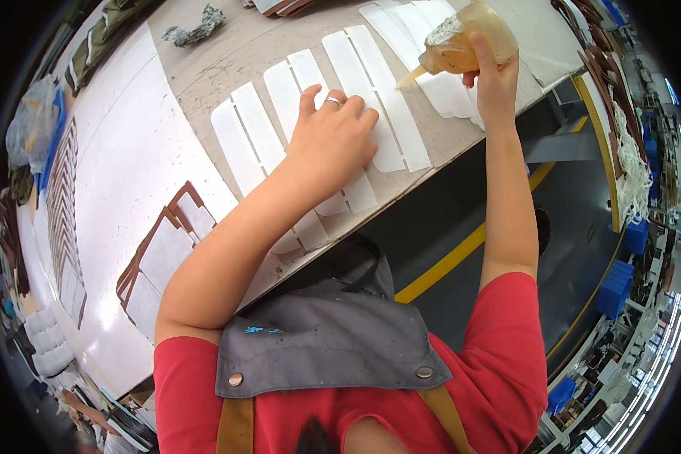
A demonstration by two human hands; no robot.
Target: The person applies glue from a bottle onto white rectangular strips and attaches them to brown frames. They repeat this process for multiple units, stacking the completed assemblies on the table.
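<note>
head view: left of the white strips (284, 97), brown-edged pieces (163, 253) lie on the counter (193, 83); beyond the strips' far left end sits a crumpled grey lump (194, 29). the strips lie in slit pairs, side by side. across the strips is the left hand (333, 136), fingers loosely spread and bent, nothing seen in its grasp; whether it presses, i cannot tell. right of the strips, white sheets (448, 94) lie fanned. above these, the right hand (494, 76) is wrapped round a bottle (446, 57) of yellowish liquid, nozzle slanting down toward the rightmost strip.
</note>
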